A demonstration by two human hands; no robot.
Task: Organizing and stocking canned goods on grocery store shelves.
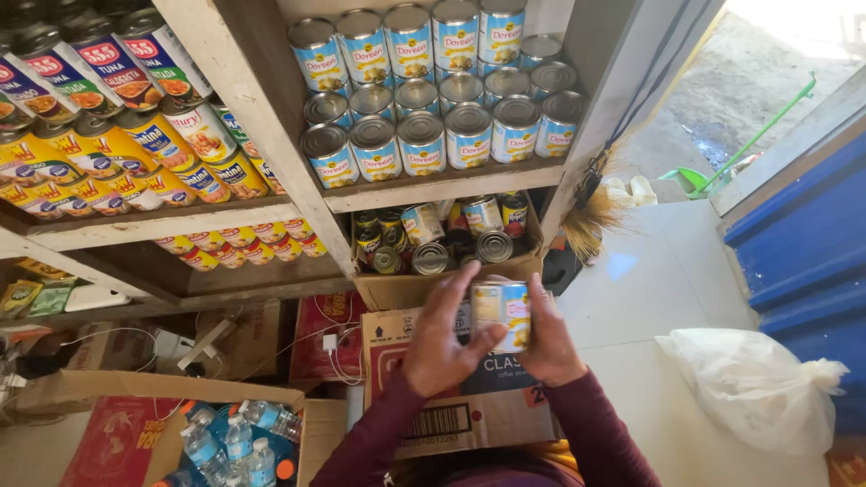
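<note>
Both my hands hold one tin can (503, 308) with a blue and yellow label, low in the middle of the head view. My left hand (442, 338) wraps its left side, thumb across the front. My right hand (548, 338) cups its right side. The can is just above a cardboard box (451, 419) and in front of an open carton (406, 289) with several loose cans (431, 257). Stacked rows of blue-labelled cans (422, 140) fill the wooden shelf (433, 189) above.
Yellow and red-labelled cans (108, 153) crowd the left shelves. A box of water bottles (230, 446) stands at the lower left. A white plastic bag (753, 383) lies on the pale floor at right, beside a blue wall (803, 243). A small broom (591, 216) hangs by the shelf post.
</note>
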